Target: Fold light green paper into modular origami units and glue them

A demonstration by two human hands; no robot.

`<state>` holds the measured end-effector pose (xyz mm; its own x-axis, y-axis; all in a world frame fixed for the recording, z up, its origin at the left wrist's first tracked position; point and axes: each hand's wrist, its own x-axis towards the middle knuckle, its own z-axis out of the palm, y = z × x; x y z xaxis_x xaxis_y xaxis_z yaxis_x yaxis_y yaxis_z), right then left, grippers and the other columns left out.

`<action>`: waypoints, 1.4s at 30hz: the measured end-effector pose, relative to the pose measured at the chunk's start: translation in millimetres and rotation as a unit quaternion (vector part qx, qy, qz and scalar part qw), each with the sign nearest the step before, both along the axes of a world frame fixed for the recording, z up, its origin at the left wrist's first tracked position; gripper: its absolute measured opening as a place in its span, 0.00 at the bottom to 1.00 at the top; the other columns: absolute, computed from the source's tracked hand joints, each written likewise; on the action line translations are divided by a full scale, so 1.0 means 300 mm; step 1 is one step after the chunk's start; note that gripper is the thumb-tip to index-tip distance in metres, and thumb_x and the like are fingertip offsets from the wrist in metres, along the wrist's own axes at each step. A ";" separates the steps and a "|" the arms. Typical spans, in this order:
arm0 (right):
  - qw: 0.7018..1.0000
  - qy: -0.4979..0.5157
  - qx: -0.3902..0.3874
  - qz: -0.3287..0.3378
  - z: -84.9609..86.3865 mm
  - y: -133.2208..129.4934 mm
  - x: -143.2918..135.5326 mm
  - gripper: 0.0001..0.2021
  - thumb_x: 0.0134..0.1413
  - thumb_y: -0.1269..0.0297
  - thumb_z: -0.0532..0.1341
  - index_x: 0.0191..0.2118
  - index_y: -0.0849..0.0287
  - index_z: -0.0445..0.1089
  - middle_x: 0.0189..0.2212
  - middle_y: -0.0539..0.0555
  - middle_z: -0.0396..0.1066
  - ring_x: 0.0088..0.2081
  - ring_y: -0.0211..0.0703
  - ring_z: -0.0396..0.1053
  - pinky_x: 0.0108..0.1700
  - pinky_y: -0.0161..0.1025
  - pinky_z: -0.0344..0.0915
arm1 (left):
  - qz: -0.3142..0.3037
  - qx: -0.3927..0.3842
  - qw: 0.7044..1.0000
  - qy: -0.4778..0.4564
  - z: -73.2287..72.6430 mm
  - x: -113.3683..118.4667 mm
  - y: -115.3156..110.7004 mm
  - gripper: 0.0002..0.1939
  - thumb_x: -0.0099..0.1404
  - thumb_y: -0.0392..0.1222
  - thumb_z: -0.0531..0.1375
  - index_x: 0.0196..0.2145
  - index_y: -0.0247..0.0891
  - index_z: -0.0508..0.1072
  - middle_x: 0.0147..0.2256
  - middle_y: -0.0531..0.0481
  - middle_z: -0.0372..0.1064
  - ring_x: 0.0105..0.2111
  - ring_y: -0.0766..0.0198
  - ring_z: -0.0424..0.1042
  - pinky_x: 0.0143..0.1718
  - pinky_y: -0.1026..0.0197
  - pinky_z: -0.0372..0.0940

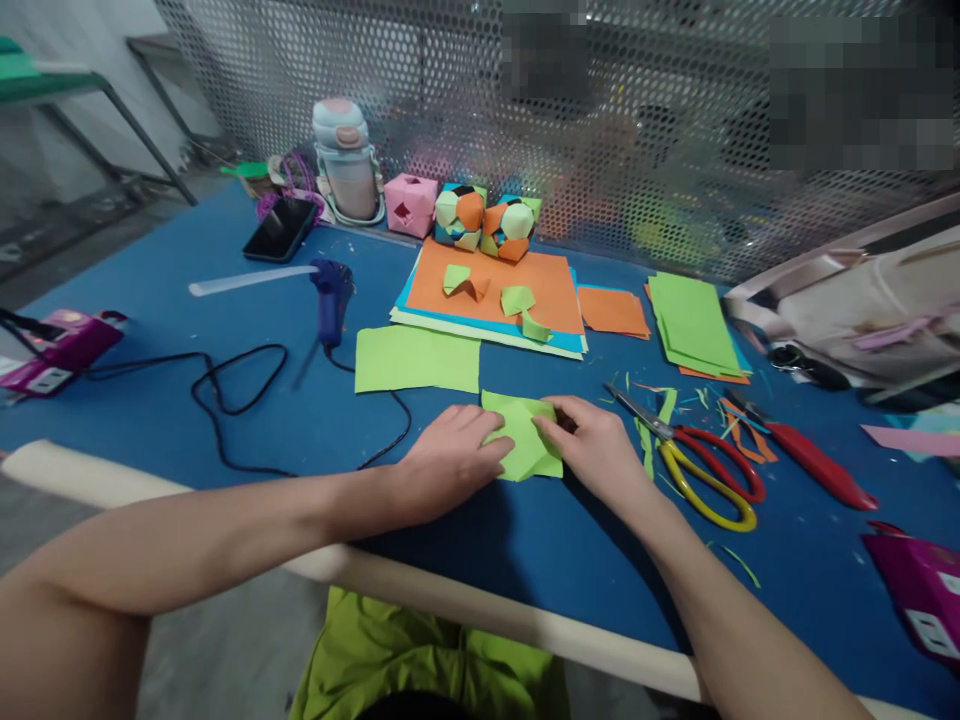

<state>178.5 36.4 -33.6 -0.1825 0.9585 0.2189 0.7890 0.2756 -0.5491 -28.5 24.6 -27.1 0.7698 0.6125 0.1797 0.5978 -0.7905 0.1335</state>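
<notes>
A creased light green paper square [525, 440] lies on the blue table near its front edge. My left hand [454, 460] rests on the paper's left side, fingers spread and pressing it down. On the right, my right hand [592, 440] pinches the paper's upper right edge between thumb and fingers. Just behind my left hand lies a flat light green sheet [416, 360]. Farther back, small folded green pieces [517, 300] sit on an orange sheet [551, 285] that tops a stack of coloured paper.
Scissors [705, 475], a red-handled cutter [821, 465] and paper scraps lie at right, near a green paper stack [694, 325]. Folded paper cubes [411, 205], a bottle [349, 165] and a phone [281, 230] stand or lie behind. A glue gun [330, 300] trails a black cable at left.
</notes>
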 end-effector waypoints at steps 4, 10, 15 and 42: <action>0.999 -0.016 -0.027 -0.025 0.017 -0.011 -0.017 0.09 0.54 0.61 0.55 0.29 0.58 0.68 0.22 0.50 0.66 0.25 0.39 0.63 0.28 0.35 0.58 | -0.066 0.009 0.997 -0.032 -0.024 -0.007 -0.001 0.16 0.66 0.33 0.48 0.48 0.38 0.69 0.53 0.37 0.61 0.55 0.50 0.59 0.54 0.45 0.53; 0.995 -0.068 -0.068 0.022 0.051 -0.050 -0.013 0.21 0.50 0.62 0.58 0.52 0.59 0.62 0.43 0.58 0.68 0.36 0.45 0.68 0.39 0.41 0.64 | -0.101 -0.010 0.995 -0.024 -0.034 -0.017 -0.006 0.17 0.66 0.35 0.49 0.50 0.43 0.68 0.55 0.36 0.59 0.57 0.46 0.57 0.56 0.39 0.50; 0.988 -0.050 -0.127 0.076 0.080 -0.045 0.017 0.31 0.47 0.67 0.60 0.59 0.58 0.54 0.43 0.58 0.67 0.37 0.44 0.68 0.39 0.41 0.66 | -0.078 -0.030 0.996 -0.026 -0.019 -0.014 -0.029 0.18 0.65 0.38 0.51 0.52 0.46 0.68 0.57 0.36 0.56 0.59 0.41 0.53 0.55 0.34 0.48; 0.951 -0.021 0.170 0.259 -0.040 -0.099 -0.045 0.27 0.57 0.81 0.48 0.62 0.59 0.53 0.57 0.63 0.59 0.60 0.50 0.53 0.56 0.53 0.63 | -0.035 -0.097 0.993 -0.049 0.036 -0.047 -0.021 0.24 0.64 0.53 0.50 0.47 0.30 0.65 0.50 0.31 0.60 0.55 0.46 0.58 0.56 0.39 0.52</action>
<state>164.9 6.9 -45.6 -0.6253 0.6138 0.4820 0.5186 0.7883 -0.3310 -42.5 18.5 -16.4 0.7958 0.5893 0.1390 0.5197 -0.7826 0.3427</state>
